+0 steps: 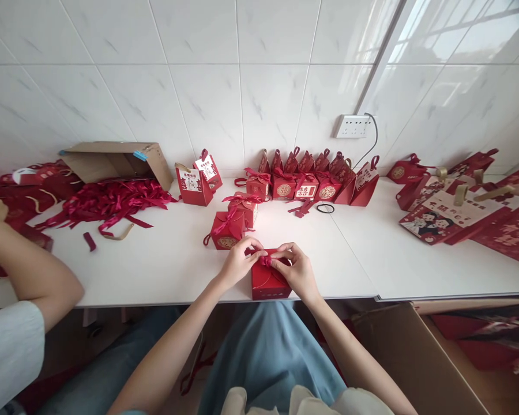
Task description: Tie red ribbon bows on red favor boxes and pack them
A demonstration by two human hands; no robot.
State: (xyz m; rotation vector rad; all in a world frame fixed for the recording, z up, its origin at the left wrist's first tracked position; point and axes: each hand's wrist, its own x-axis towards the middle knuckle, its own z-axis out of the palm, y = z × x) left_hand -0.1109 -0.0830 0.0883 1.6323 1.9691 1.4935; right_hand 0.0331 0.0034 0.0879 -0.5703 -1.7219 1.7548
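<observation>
A red gift box (271, 283) stands at the table's front edge, right before me. On its top is a dark red ribbon (266, 261), bunched into a knot or bow. My left hand (241, 262) pinches the ribbon from the left, thumb and forefinger together. From the right, my right hand (297, 270) pinches it too, its fingers curled over the box lid. The exact ends in my fingertips are partly hidden. Just beyond my left hand sits a red box with a ribbon bow (227, 230), and behind that another bowed box (244, 208).
Finished-looking red boxes (285, 187) line the wall. At left lie loose ribbons (121, 202) before a cardboard box (116, 164), near a co-worker's arm (34, 253). Red gift bags (441, 213) crowd the right. A black ring (325, 208) lies mid-table. Below right is a large carton (415, 357).
</observation>
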